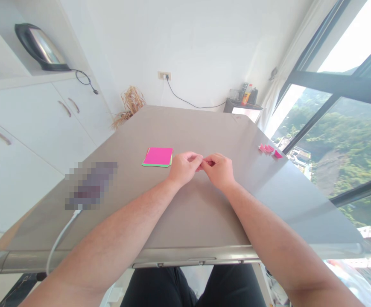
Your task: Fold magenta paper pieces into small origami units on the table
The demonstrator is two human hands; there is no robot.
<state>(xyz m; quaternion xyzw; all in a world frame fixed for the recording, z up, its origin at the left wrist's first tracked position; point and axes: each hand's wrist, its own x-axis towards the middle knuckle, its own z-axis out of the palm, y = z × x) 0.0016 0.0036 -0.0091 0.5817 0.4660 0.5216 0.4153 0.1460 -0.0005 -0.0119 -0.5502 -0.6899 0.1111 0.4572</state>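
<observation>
My left hand (184,167) and my right hand (219,169) meet above the middle of the grey table (188,213). Both pinch a small pink piece of paper (204,163) between their fingertips; most of it is hidden by the fingers. A stack of square coloured paper sheets (158,157), pink on top with green beneath, lies flat just left of my left hand. Several small folded pink paper pieces (270,150) sit in a row near the table's right edge.
A blurred-out object (91,184) with a white cable (60,238) lies on the table's left side. White cabinets stand to the left, a large window to the right. Dried grass (130,104) and a small stand with bottles (244,100) are beyond the table's far edge.
</observation>
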